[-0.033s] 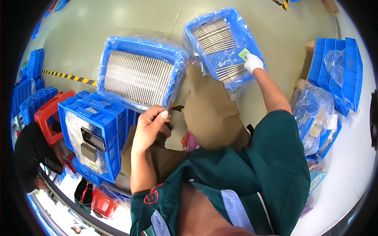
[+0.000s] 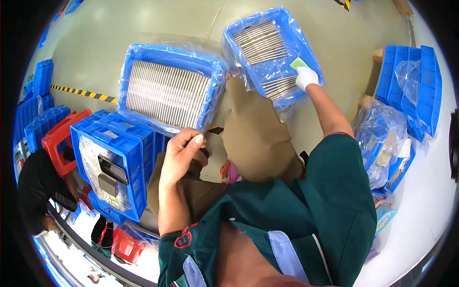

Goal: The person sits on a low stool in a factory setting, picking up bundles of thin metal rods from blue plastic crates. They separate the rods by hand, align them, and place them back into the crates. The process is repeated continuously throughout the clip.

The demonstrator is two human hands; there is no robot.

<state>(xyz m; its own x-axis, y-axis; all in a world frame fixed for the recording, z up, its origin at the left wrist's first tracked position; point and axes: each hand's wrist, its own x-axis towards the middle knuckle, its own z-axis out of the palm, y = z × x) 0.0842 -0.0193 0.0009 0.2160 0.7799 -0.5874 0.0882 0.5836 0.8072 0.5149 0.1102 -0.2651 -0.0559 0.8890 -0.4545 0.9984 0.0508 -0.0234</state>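
Observation:
My right hand point(image 2: 306, 77), in a white glove, reaches out over a blue crate point(image 2: 239, 36) lined with clear plastic and pinches a small green slip point(image 2: 299, 63) at its fingertips. That crate holds rows of thin grey metal plates point(image 2: 260, 42). My bare left hand point(image 2: 184, 150) hovers over my knee with its fingers curled in. Whether it holds anything is hidden. My knee in brown trousers point(image 2: 256, 138) rests on the floor just before the crate.
A second plastic-lined blue crate of plates point(image 2: 167, 91) lies to the left. Stacked blue crates point(image 2: 119, 143) and a red stool point(image 2: 60, 141) stand at left, more crates point(image 2: 411, 81) and bagged goods point(image 2: 382, 138) at right. Another person in black point(image 2: 38, 186) is at lower left.

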